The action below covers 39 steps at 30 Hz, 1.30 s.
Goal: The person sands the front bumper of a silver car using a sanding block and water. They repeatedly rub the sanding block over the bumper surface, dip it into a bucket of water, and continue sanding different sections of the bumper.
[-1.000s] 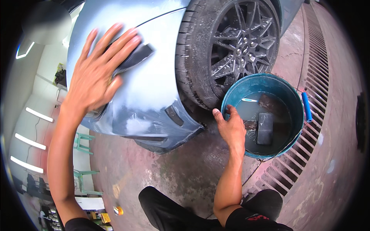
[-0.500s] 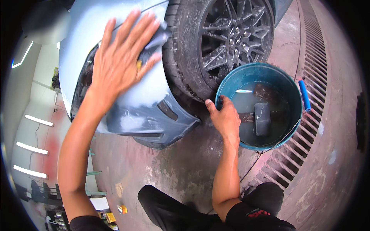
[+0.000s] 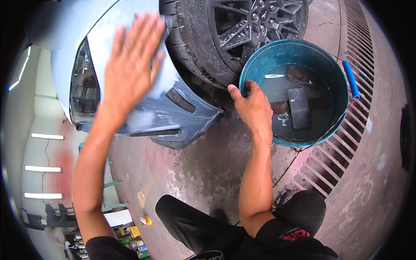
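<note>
My left hand (image 3: 132,65) lies with fingers stretched over the pale blue-grey front panel (image 3: 143,102) of a car, blurred by motion. A thin dark-grey piece (image 3: 167,27), like a sanding sheet, shows past the fingertips at the wheel-arch edge; the palm hides the rest. Closed over the near-left rim of a teal bucket (image 3: 342,115) is my right hand (image 3: 253,104), with its thumb outside. Murky water in the bucket holds a dark-grey block (image 3: 299,108) and a dark-brown block (image 3: 302,76). Another brown piece (image 3: 279,107) sits beside the right fingers.
The tyre (image 3: 186,47) and dark spoked wheel (image 3: 260,17) stand beyond the bucket. A floor drain grate (image 3: 323,167) runs along the right, near the bucket's blue handle grip (image 3: 351,80). Boxes and cans (image 3: 134,238) are at lower left, on the stained concrete floor (image 3: 182,173).
My left hand has slid nearer to me along the panel, with the dark piece under it. The view has shifted, so car and bucket sit higher. My right hand stays on the rim.
</note>
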Motion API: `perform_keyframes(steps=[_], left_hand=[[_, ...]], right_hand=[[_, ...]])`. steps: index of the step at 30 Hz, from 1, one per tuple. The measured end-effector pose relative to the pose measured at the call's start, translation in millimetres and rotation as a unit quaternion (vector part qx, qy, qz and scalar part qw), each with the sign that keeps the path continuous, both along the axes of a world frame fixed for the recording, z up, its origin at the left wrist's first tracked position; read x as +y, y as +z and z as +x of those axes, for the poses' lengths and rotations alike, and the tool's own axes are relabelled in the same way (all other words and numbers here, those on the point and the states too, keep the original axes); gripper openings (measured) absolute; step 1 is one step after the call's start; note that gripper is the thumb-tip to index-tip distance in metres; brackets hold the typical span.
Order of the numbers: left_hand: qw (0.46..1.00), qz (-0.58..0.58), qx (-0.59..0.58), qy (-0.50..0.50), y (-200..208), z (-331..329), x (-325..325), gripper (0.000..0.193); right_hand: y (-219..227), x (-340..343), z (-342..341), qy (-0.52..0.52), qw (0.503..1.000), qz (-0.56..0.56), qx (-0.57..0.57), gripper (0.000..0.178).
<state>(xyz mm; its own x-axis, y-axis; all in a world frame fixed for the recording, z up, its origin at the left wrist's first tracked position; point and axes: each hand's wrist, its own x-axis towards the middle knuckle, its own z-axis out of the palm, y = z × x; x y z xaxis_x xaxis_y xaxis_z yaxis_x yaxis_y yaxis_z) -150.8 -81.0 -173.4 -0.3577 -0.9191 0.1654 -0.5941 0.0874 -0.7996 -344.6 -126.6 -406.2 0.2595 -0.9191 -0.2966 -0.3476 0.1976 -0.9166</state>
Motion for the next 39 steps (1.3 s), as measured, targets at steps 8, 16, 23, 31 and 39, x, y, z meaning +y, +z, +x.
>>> perform_keyframes(steps=[8,16,23,31,39], left_hand=[[0.991,-0.055,-0.114,0.037,4,-13,-9,0.054],[0.991,0.101,-0.059,0.068,-51,28,90,0.066],[0.991,0.102,-0.044,0.074,-52,37,112,0.059],[0.990,0.104,-0.057,0.082,-55,36,119,0.066],[0.996,0.072,-0.038,0.042,-40,12,54,0.061]], right_hand=[[-1,-2,-5,-0.002,1.000,-0.017,0.014,0.084],[-8,5,8,0.010,1.000,-0.021,0.007,0.086],[-1,7,3,0.027,0.999,-0.010,0.018,0.086],[1,6,-3,0.018,1.000,0.008,0.010,0.084],[-2,6,5,-0.004,1.000,-0.023,0.005,0.083]])
